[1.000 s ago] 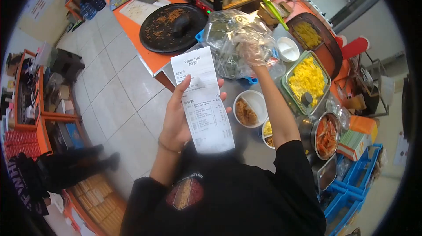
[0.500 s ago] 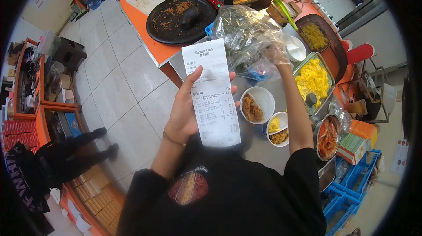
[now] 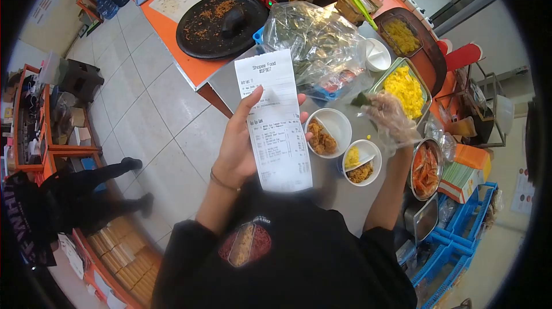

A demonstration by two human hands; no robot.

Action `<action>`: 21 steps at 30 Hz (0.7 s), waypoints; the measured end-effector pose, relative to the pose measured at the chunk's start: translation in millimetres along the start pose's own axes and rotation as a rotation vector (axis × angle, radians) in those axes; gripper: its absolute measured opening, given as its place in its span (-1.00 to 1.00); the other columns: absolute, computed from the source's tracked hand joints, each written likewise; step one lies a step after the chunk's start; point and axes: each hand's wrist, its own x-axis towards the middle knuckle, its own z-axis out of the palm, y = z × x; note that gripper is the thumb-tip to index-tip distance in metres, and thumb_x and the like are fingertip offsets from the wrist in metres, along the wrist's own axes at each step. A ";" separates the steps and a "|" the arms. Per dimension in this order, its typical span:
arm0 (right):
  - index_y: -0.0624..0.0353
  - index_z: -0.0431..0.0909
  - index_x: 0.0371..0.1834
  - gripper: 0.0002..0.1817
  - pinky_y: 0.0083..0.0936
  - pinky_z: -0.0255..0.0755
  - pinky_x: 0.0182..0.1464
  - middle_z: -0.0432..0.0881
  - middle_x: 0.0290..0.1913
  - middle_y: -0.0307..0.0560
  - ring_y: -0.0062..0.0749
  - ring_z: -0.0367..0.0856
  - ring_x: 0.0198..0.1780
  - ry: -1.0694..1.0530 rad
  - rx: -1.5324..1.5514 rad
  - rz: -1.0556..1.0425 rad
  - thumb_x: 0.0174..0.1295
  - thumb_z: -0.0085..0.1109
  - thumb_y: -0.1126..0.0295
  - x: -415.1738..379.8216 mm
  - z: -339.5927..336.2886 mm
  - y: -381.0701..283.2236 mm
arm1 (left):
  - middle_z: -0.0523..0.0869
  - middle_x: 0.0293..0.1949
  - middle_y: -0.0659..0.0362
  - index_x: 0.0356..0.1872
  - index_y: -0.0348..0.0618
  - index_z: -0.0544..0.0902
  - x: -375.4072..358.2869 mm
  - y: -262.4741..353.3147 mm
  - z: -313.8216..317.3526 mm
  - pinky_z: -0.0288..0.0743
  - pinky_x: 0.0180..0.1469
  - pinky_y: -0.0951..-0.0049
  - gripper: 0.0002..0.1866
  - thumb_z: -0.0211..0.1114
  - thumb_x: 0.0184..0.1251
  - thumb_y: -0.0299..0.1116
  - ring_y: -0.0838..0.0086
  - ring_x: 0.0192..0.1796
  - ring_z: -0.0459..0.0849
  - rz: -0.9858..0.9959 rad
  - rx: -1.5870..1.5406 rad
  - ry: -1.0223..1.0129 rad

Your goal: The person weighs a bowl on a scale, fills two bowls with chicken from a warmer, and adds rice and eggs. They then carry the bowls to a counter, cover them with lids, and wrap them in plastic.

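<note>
A long printed receipt [image 3: 279, 136] is in my left hand [image 3: 237, 148], thumb on its front and fingers behind. My right hand [image 3: 391, 114], in a clear plastic glove, is closed on a small piece of green leaf [image 3: 361, 100] above the metal counter. Below it are two divided white bowls: one [image 3: 339, 128] with fried brown pieces, one [image 3: 368, 156] with yellow egg and brown crumbly food. A large clear plastic bag of green leaves [image 3: 313, 36] lies beyond. The tray of scrambled egg [image 3: 405, 93] is just right of my right hand.
A black round griddle [image 3: 221, 24] and a cutting board with a knife [image 3: 178, 0] lie on the orange counter. At the right are a metal bowl of orange-red food [image 3: 425, 170] and blue crates [image 3: 460, 234]. Another person's dark-clothed legs [image 3: 92, 185] show at the left.
My right hand has come out of the leaf bag and moved toward me and right, with a green leaf piece in its fingers. The view has shifted slightly. The receipt stays in my left hand.
</note>
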 end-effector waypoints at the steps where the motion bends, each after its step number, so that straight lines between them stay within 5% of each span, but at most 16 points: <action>1: 0.20 0.62 -0.14 -0.65 -0.34 0.43 0.01 0.65 -0.22 0.06 -0.14 0.61 -0.06 0.001 0.003 0.008 0.10 0.33 0.19 -6.0 16.4 12.9 | 0.51 0.17 -0.07 0.34 -0.10 0.26 0.6 -0.6 -0.2 0.51 0.12 -0.07 -0.44 0.00 0.44 -0.03 0.18 0.06 0.59 -0.008 0.000 0.001; 4: 0.18 0.62 -0.10 -0.65 -0.41 0.46 -0.06 0.66 -0.23 0.04 -0.22 0.64 -0.15 0.089 0.402 -0.055 0.11 0.33 0.22 -13.1 59.4 43.8 | 0.51 0.17 -0.07 0.34 -0.12 0.26 3.7 -1.6 -2.0 0.52 0.11 -0.06 -0.44 -0.01 0.45 -0.03 0.19 0.06 0.60 -0.023 0.027 0.017; 7: 0.16 0.60 -0.07 -0.67 -0.36 0.48 -0.08 0.65 -0.19 0.07 -0.14 0.63 -0.17 0.047 -0.038 0.147 0.10 0.32 0.30 -12.3 78.1 31.7 | 0.51 0.17 -0.07 0.33 -0.15 0.25 5.9 -2.3 -3.7 0.52 0.12 -0.05 -0.43 -0.01 0.44 -0.03 0.19 0.05 0.60 -0.028 0.022 -0.003; 9: 0.14 0.58 -0.06 -0.66 -0.26 0.47 -0.05 0.62 -0.11 0.08 -0.04 0.60 -0.14 0.356 -0.506 -0.072 0.05 0.28 0.40 -16.2 100.4 48.1 | 0.53 0.15 -0.03 0.32 -0.09 0.29 6.6 -2.1 -5.8 0.49 0.14 -0.10 -0.43 -0.02 0.43 0.02 0.20 0.05 0.62 -0.019 0.061 0.023; 12: 0.12 0.56 -0.06 -0.64 -0.14 0.43 0.02 0.59 -0.05 0.07 0.02 0.56 -0.04 0.455 -0.183 -0.221 0.01 0.20 0.45 -20.2 112.1 21.6 | 0.54 0.13 0.00 0.31 -0.04 0.33 6.7 -2.3 -8.4 0.46 0.16 -0.15 -0.44 -0.02 0.43 0.06 0.21 0.05 0.63 -0.010 0.075 0.044; 15: 0.11 0.58 -0.09 -0.66 -0.09 0.43 0.00 0.60 -0.10 0.03 -0.02 0.56 -0.03 0.326 -0.461 -0.210 -0.01 0.14 0.50 -14.6 150.5 68.8 | 0.53 0.16 -0.02 0.30 -0.05 0.33 6.4 -1.6 -11.2 0.46 0.17 -0.16 -0.44 -0.03 0.43 0.06 0.19 0.06 0.64 -0.009 0.056 0.049; 19: 0.09 0.56 -0.07 -0.63 -0.10 0.43 0.02 0.60 -0.11 0.06 0.02 0.55 -0.03 0.263 -0.421 -0.189 -0.03 0.13 0.55 -30.3 120.8 28.6 | 0.51 0.18 -0.06 0.29 -0.06 0.33 5.8 0.6 -14.0 0.44 0.18 -0.17 -0.44 -0.03 0.43 0.07 0.19 0.06 0.64 -0.007 0.025 0.047; 21: 0.09 0.52 0.08 -0.59 -0.20 0.42 0.06 0.60 0.01 0.05 -0.06 0.56 0.02 0.220 -0.280 -0.122 0.10 0.16 0.51 -30.9 101.9 16.8 | 0.51 0.19 -0.08 0.29 -0.06 0.32 4.9 2.5 -13.8 0.43 0.19 -0.16 -0.44 -0.04 0.43 0.07 0.19 0.06 0.64 -0.012 0.003 0.040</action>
